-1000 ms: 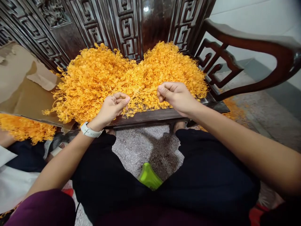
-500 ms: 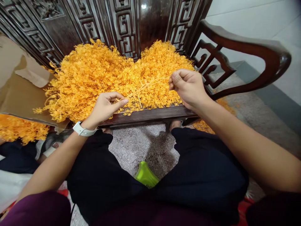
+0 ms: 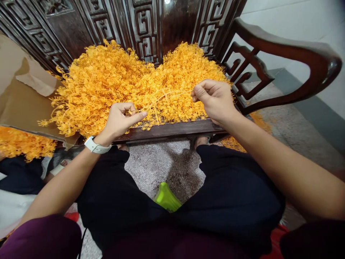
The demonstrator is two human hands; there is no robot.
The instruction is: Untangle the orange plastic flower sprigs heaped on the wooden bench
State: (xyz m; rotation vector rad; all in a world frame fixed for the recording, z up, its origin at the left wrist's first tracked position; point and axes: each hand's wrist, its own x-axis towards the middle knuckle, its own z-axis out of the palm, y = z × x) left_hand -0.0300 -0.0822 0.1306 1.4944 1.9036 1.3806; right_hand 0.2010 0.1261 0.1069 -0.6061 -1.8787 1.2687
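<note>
A thin, branching orange plastic stem (image 3: 162, 96) stretches between my two hands, just above the front of the seat. My left hand (image 3: 121, 117), with a white watch on its wrist, pinches the stem's left end between thumb and fingers. At the other end, my right hand (image 3: 214, 98) has its fingertips closed on the stem's thin tip. Behind and beneath the hands, a large heap of orange artificial sprigs (image 3: 102, 82) with small flower-like tips covers the seat of a dark carved wooden bench (image 3: 172, 126).
A curved wooden armrest (image 3: 285, 54) rises at the right. To the left, an opened cardboard box (image 3: 29, 108) leans by the heap, with more orange sprigs (image 3: 24, 142) below it. A bright green object (image 3: 167, 197) shows between my legs on the speckled floor (image 3: 151, 162).
The view has shifted slightly. Both hands keep their hold on the stem, and its side branches have turned a little between them.
</note>
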